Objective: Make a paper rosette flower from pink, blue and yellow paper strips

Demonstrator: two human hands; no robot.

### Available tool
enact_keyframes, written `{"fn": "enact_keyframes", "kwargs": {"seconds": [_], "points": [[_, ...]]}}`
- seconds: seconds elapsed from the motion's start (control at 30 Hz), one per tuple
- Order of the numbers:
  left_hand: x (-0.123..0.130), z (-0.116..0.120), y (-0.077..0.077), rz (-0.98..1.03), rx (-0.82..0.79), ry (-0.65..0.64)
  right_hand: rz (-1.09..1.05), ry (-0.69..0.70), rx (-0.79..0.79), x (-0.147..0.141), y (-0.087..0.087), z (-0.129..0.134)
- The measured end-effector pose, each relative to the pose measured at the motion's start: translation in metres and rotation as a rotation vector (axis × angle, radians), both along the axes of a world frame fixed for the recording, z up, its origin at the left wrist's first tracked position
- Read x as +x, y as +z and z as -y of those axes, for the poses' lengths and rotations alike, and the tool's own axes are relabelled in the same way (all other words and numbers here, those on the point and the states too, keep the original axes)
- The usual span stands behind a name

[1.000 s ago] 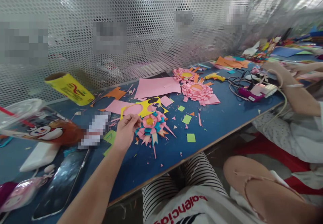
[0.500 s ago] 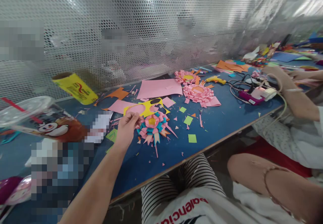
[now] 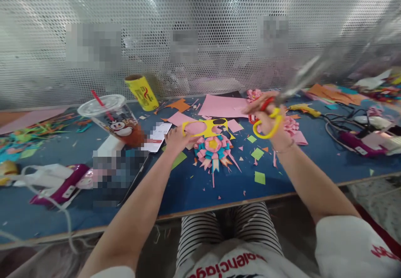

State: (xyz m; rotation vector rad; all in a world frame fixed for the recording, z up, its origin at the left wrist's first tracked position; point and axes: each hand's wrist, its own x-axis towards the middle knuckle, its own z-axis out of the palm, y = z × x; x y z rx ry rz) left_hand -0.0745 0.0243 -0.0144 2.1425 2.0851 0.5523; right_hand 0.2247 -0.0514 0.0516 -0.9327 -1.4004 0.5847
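My right hand [image 3: 269, 117] is raised above the table and closed on scissors [image 3: 272, 121] with red and yellow handles. Their blurred blades point up and to the right, away from me. My left hand [image 3: 178, 139] rests low at the left end of a yellow paper sheet [image 3: 208, 134] with oval holes cut in it. Its fingers look bent and apart, and I see nothing held in them. Just right of that hand lies a pink and blue layered paper flower [image 3: 213, 148] with a yellow centre and hanging ribbon strips.
Pink paper [image 3: 221, 105], green squares [image 3: 260, 177] and small scraps lie around the flower. A lidded drink cup [image 3: 117, 123], a phone [image 3: 159, 136] and a yellow tube [image 3: 142, 93] stand or lie leftward. A yellow-handled tool [image 3: 305, 109] and cables are at right.
The view has turned left. My right hand has come into sight with the scissors. My left hand has moved off the flower's edge, leftward.
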Motion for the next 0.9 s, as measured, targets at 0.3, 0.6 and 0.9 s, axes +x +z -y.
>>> {"fn": "enact_keyframes", "kwargs": {"seconds": [0.3,0.6,0.9], "points": [[0.002,-0.001,-0.007,-0.057,-0.026,-0.070,0.064,0.020,-0.478,-0.004,-0.073,-0.041],[0.004,-0.002,-0.008,0.324,0.107,-0.141,0.253,-0.049,-0.485,-0.006,-0.073,-0.035],[0.007,0.000,0.004,0.739,0.385,-0.137,0.352,-0.132,-0.371,-0.012,-0.071,-0.038]]}}
